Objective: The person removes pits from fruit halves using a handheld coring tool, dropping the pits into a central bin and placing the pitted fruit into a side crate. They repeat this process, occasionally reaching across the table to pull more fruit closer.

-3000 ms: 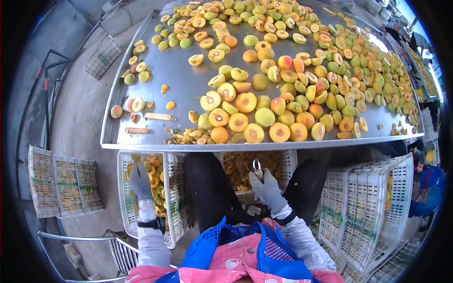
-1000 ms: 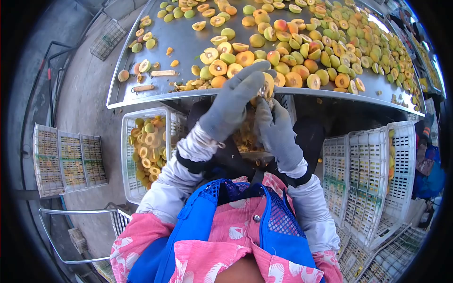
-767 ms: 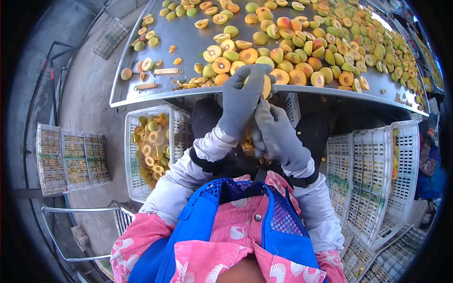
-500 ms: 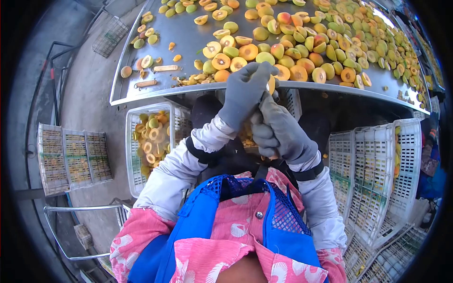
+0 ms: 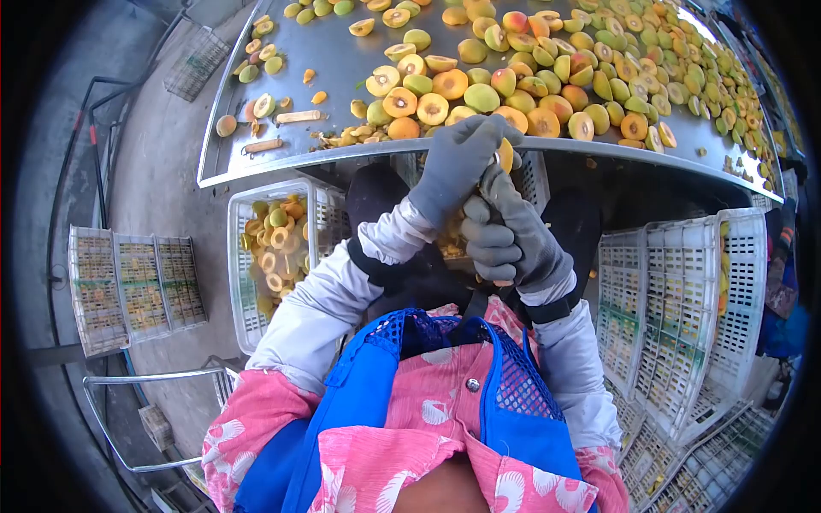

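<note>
My left hand (image 5: 462,167), in a grey glove, is closed on a halved fruit (image 5: 505,156) just past the table's front edge. Close beside it on the right, my right hand (image 5: 513,231), also gloved, is wrapped round a tool with a wooden handle; only the handle's end (image 5: 503,283) shows below the fist. The tool's working end lies against the fruit and is mostly hidden by the fingers. Many halved fruits, yellow, green and orange, some with stones, lie on the metal table (image 5: 342,77) beyond my hands.
Two wooden-handled tools (image 5: 298,116) lie at the table's left. Below stands a white crate (image 5: 235,282) of cut fruit. More crates stand at the left (image 5: 137,286) and the right (image 5: 676,316). A metal frame (image 5: 154,377) is at the lower left. Part of another person (image 5: 782,316) shows at the far right.
Both hands, still together around the fruit, have shifted slightly right and down. More of the fruit's yellow side shows between them.
</note>
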Demonstrator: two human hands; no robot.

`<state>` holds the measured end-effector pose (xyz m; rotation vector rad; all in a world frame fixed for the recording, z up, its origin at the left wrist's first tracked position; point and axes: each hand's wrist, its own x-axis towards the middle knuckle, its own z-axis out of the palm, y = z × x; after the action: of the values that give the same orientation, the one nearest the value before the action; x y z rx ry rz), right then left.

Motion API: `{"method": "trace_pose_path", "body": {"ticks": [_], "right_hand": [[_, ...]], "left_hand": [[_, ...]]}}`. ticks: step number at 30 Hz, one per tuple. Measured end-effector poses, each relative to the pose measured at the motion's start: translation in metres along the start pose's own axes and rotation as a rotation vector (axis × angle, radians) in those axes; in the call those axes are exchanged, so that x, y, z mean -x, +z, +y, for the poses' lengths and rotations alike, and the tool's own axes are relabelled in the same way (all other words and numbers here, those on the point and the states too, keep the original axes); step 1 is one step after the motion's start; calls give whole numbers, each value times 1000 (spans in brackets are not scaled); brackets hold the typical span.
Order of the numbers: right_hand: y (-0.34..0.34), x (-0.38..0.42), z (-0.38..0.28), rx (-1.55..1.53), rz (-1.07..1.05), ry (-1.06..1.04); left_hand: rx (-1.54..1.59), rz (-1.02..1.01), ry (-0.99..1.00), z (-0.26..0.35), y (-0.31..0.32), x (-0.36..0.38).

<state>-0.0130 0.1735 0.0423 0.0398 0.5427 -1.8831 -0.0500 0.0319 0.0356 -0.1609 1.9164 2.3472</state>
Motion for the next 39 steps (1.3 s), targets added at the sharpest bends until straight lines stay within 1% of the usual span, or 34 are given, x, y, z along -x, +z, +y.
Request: {"method": "trace_pose_path", "body": {"ticks": [1,3,4,5,6,7,9,11,12,13,14,15,16,17,18,19,20,21,22,23,25,27,28,29,30,31,32,33,34,35,36,37,38,39], "right_hand": [[-3,1,3,-7,9,4],[-7,1,5,-109,-66,28],[-12,-2,6,-103,-65,36],[-17,-6,7,-188,-186,45],[-21,-10,8,-275,-309,41],[-24,-12,9,-270,-313,32],[-26,-12,16,-228,-149,-12],[-26,-11,21,-158,-65,-62],[-25,-11,26,-86,15,-98],[-27,-11,29,-79,12,-96],[-34,-10,33,-69,67,-75],[-41,-9,34,-50,117,-54],[-44,-11,33,-35,218,-46],[-46,-14,30,-15,307,-50],[-42,-17,24,47,325,-69],[-40,-18,19,103,346,-84],[-52,-21,15,96,258,-106],[-70,-33,19,104,242,-114],[-92,-46,26,588,543,-3],[-103,-53,30,1068,850,111],[-91,-54,24,865,887,56],[-151,-71,31,1476,975,-274],[-158,-72,25,1689,946,-294],[-163,-75,15,1902,907,-308],[-152,-78,0,1866,959,-206],[-145,-80,-8,1867,963,-207],[-140,-80,-13,1802,925,-230],[-139,-81,-15,1735,887,-249],[-143,-78,-10,1694,887,-181],[-143,-68,-8,1725,897,-307],[-133,-58,-17,1703,911,-280],[-124,-46,-23,1677,925,-247],[-124,-35,-19,1667,933,-239],[-128,-21,-16,1660,885,-218]], "left_hand": [[6,0,-10,-3,-3,0],[-366,-228,221,1,-12,-7],[-321,-315,193,4,-13,-9],[-323,-307,197,5,-12,-6],[-108,-247,25,5,-7,-2],[110,-188,-143,4,-1,-1],[214,-171,-121,-28,-5,1],[720,196,-93,-44,-8,6],[757,363,-13,-56,-23,10],[375,419,219,-63,-47,23],[280,514,139,-66,-72,41],[355,589,53,-62,-100,61],[219,706,122,-101,-156,80],[188,826,36,-123,-206,110],[-332,1015,74,-164,-265,145],[-881,939,-211,-220,-352,189],[-1041,1136,-483,-282,-426,233],[-1035,1196,-894,-231,-378,244],[-1084,1007,-984,-264,-400,271],[-1606,92,-1113,-319,-445,301],[-1190,307,-922,-322,-433,317],[-1446,611,-863,-341,-442,308],[-1116,1051,-911,-225,-349,242],[-1275,1082,-667,-225,-371,223],[-1089,1174,-214,-171,-344,179],[-1095,1113,210,-123,-313,128],[-895,979,154,-72,-278,81],[-1137,799,377,-43,-247,40],[-853,688,386,-21,-219,-12],[-893,537,368,7,-181,-57],[-989,419,279,22,-153,-98],[-885,299,426,26,-129,-141],[-1020,203,524,22,-120,-194],[-989,177,578,11,-111,-246]]}}
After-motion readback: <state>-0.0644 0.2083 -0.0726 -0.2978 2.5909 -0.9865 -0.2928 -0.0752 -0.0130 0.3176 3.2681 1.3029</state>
